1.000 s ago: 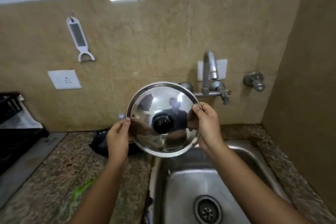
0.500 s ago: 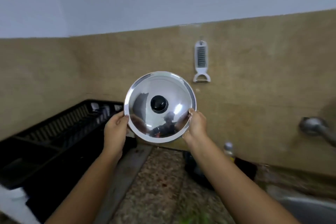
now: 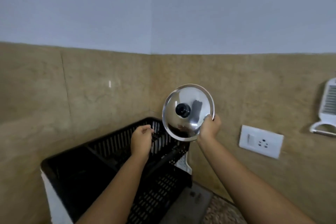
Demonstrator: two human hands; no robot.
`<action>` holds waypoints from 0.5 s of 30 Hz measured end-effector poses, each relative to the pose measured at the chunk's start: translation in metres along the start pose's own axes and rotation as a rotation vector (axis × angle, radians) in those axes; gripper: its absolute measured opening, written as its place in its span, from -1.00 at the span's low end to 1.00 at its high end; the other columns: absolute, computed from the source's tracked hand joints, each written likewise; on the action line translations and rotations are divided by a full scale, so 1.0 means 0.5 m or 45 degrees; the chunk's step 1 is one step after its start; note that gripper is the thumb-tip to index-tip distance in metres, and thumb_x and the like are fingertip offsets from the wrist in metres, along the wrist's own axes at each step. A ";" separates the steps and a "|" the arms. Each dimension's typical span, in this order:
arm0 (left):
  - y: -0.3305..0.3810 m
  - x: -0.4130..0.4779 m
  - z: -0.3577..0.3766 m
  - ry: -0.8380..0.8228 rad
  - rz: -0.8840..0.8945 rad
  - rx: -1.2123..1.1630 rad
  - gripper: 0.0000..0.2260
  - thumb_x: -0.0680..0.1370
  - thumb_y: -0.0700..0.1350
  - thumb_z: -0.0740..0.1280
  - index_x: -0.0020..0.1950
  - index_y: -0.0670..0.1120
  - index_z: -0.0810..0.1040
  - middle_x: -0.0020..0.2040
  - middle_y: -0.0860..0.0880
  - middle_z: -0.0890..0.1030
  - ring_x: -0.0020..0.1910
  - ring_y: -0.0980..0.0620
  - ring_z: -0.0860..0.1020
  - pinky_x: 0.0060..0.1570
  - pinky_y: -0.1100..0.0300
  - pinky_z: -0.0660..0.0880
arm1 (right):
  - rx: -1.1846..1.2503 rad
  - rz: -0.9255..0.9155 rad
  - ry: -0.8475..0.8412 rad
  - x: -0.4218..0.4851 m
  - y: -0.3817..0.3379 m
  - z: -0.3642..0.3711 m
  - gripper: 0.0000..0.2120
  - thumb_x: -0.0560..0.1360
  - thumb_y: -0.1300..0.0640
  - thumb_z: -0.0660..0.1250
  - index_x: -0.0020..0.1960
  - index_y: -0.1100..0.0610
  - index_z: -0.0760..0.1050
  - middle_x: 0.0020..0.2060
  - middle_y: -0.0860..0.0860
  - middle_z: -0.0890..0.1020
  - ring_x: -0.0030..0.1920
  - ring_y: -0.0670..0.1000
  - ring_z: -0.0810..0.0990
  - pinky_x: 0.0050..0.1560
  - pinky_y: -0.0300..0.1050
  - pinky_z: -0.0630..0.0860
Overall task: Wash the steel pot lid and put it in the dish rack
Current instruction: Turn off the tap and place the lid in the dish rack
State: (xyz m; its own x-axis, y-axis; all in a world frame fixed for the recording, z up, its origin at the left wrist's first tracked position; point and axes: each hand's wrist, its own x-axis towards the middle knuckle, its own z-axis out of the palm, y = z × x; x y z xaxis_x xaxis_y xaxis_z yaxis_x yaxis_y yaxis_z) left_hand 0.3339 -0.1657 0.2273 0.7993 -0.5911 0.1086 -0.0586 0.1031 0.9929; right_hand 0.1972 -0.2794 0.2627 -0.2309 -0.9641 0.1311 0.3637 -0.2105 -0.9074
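The steel pot lid (image 3: 189,97) with its black knob is held upright in the air, its domed top facing me, over the far right corner of the black dish rack (image 3: 109,144). My right hand (image 3: 210,127) grips the lid's lower right rim. My left hand (image 3: 141,140) is off the lid and hovers over the rack's back wall, fingers curled by a dark part of the rack. Whether it holds anything is hidden by the back of the hand.
The rack stands in the counter's corner against beige tiled walls, on a white drain tray (image 3: 183,163). A white wall socket (image 3: 260,141) and a hanging white peeler (image 3: 327,107) are to the right. Speckled granite counter (image 3: 223,211) shows at the bottom right.
I have turned left from the sink to the rack. The lid has come over the rack's corner. My left hand has let go of the rim and dropped toward the rack.
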 end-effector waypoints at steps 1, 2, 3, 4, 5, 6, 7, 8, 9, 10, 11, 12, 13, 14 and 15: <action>-0.006 0.013 0.004 0.010 -0.013 0.010 -0.88 0.57 -0.17 0.24 -0.07 0.01 0.54 0.08 -0.13 0.64 0.05 -0.09 0.58 0.13 0.01 0.51 | -0.012 -0.036 -0.004 0.010 0.011 0.017 -0.85 0.57 0.30 0.11 -0.02 0.23 0.46 -0.19 0.10 0.50 -0.26 0.02 0.42 -0.13 -0.11 0.38; -0.010 0.026 0.006 0.028 -0.028 0.016 -0.87 0.57 -0.16 0.23 -0.09 0.03 0.52 0.10 -0.12 0.64 0.07 -0.10 0.58 0.13 0.00 0.51 | -0.019 -0.063 -0.017 0.022 0.024 0.037 -0.86 0.57 0.30 0.11 -0.05 0.20 0.44 -0.23 0.07 0.49 -0.29 -0.01 0.41 -0.14 -0.11 0.38; -0.014 0.039 0.008 0.047 -0.042 0.017 -0.88 0.58 -0.15 0.22 -0.06 0.03 0.52 0.10 -0.11 0.64 0.06 -0.10 0.58 0.09 0.03 0.51 | -0.030 -0.079 -0.033 0.033 0.040 0.055 -0.87 0.56 0.30 0.11 -0.07 0.19 0.43 -0.26 0.03 0.48 -0.30 -0.02 0.40 -0.15 -0.10 0.39; -0.018 0.052 0.010 0.061 -0.051 0.006 -0.89 0.58 -0.14 0.22 -0.03 0.03 0.51 0.10 -0.10 0.63 0.05 -0.09 0.58 0.01 0.08 0.49 | -0.045 -0.090 -0.051 0.044 0.054 0.073 -0.86 0.56 0.29 0.12 -0.09 0.17 0.43 -0.29 0.00 0.46 -0.29 -0.01 0.41 -0.17 -0.10 0.39; -0.022 0.064 0.014 0.065 -0.064 -0.010 -0.90 0.58 -0.14 0.22 0.00 0.01 0.51 0.10 -0.09 0.63 0.04 -0.08 0.57 -0.04 0.11 0.46 | -0.061 -0.099 -0.067 0.055 0.069 0.091 -0.84 0.56 0.29 0.12 -0.12 0.16 0.42 -0.32 -0.02 0.45 -0.29 0.00 0.41 -0.20 -0.10 0.39; -0.024 0.071 0.017 0.062 -0.083 -0.029 -0.89 0.58 -0.15 0.22 0.02 0.00 0.51 0.10 -0.09 0.62 0.05 -0.08 0.57 -0.04 0.11 0.45 | -0.077 -0.108 -0.079 0.062 0.081 0.105 -0.81 0.56 0.29 0.12 -0.17 0.13 0.42 -0.34 -0.02 0.44 -0.29 0.00 0.41 -0.22 -0.11 0.38; -0.028 0.081 0.021 0.055 -0.097 -0.056 -0.88 0.58 -0.16 0.22 0.05 -0.02 0.52 0.11 -0.09 0.62 0.06 -0.08 0.56 -0.02 0.10 0.45 | -0.095 -0.115 -0.089 0.070 0.095 0.119 -0.77 0.55 0.30 0.12 -0.23 0.10 0.40 -0.35 -0.02 0.44 -0.30 0.01 0.41 -0.23 -0.11 0.37; -0.032 0.086 0.025 0.043 -0.096 -0.078 -0.86 0.58 -0.16 0.22 0.07 -0.03 0.53 0.11 -0.09 0.62 0.08 -0.08 0.56 0.01 0.09 0.45 | -0.113 -0.119 -0.100 0.076 0.108 0.130 -0.74 0.55 0.30 0.12 -0.26 0.07 0.39 -0.35 -0.01 0.44 -0.30 0.01 0.40 -0.24 -0.11 0.37; -0.034 0.089 0.028 0.031 -0.085 -0.084 -0.85 0.57 -0.16 0.23 0.09 -0.04 0.54 0.11 -0.08 0.62 0.08 -0.08 0.56 0.02 0.09 0.44 | -0.127 -0.120 -0.116 0.083 0.120 0.138 -0.74 0.55 0.30 0.12 -0.26 0.07 0.39 -0.34 0.00 0.44 -0.30 0.02 0.41 -0.23 -0.10 0.37; -0.035 0.089 0.030 0.020 -0.071 -0.079 -0.84 0.57 -0.15 0.23 0.10 -0.04 0.54 0.09 -0.06 0.61 0.08 -0.07 0.56 0.00 0.10 0.44 | -0.145 -0.112 -0.132 0.088 0.133 0.143 -0.76 0.56 0.30 0.12 -0.24 0.10 0.42 -0.33 0.02 0.46 -0.30 0.02 0.42 -0.23 -0.09 0.38; -0.036 0.091 0.032 0.015 -0.059 -0.081 -0.85 0.57 -0.15 0.23 0.09 -0.03 0.54 0.07 -0.05 0.61 0.07 -0.05 0.56 -0.02 0.11 0.43 | -0.154 -0.101 -0.147 0.094 0.143 0.147 -0.77 0.55 0.30 0.12 -0.21 0.13 0.44 -0.33 0.03 0.47 -0.31 0.02 0.42 -0.24 -0.09 0.38; -0.037 0.092 0.031 0.015 -0.054 -0.087 -0.86 0.57 -0.15 0.23 0.07 -0.02 0.53 0.05 -0.03 0.61 0.05 -0.04 0.56 -0.04 0.12 0.42 | -0.165 -0.080 -0.162 0.099 0.155 0.149 -0.77 0.55 0.30 0.12 -0.22 0.13 0.44 -0.34 0.02 0.46 -0.32 0.01 0.41 -0.27 -0.10 0.38; -0.039 0.095 0.030 0.017 -0.056 -0.092 -0.87 0.57 -0.16 0.22 0.04 -0.01 0.52 0.03 -0.03 0.61 0.03 -0.03 0.56 -0.06 0.12 0.43 | -0.174 -0.051 -0.173 0.105 0.167 0.152 -0.75 0.54 0.30 0.12 -0.26 0.11 0.43 -0.36 0.02 0.46 -0.35 0.01 0.40 -0.32 -0.12 0.36; -0.040 0.096 0.027 0.017 -0.063 -0.089 -0.87 0.57 -0.17 0.20 0.02 -0.01 0.52 0.01 -0.01 0.61 -0.02 -0.01 0.56 -0.09 0.13 0.44 | -0.185 -0.016 -0.185 0.110 0.178 0.153 -0.73 0.54 0.30 0.12 -0.28 0.08 0.42 -0.38 0.01 0.45 -0.38 0.00 0.38 -0.36 -0.14 0.34; -0.044 0.098 0.025 0.025 -0.068 -0.081 -0.86 0.57 -0.17 0.19 0.02 -0.01 0.52 -0.03 0.00 0.62 -0.09 0.02 0.55 -0.14 0.14 0.45 | -0.188 0.025 -0.198 0.114 0.187 0.155 -0.72 0.54 0.31 0.12 -0.29 0.08 0.42 -0.39 0.02 0.44 -0.40 -0.01 0.37 -0.40 -0.15 0.32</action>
State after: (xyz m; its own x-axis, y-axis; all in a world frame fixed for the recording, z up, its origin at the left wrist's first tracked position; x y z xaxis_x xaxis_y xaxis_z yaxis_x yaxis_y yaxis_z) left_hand 0.3670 -0.2069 0.2113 0.8116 -0.5816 0.0543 0.0217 0.1229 0.9922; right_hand 0.2880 -0.3664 0.2162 -0.0786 -0.9835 0.1627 0.2278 -0.1766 -0.9576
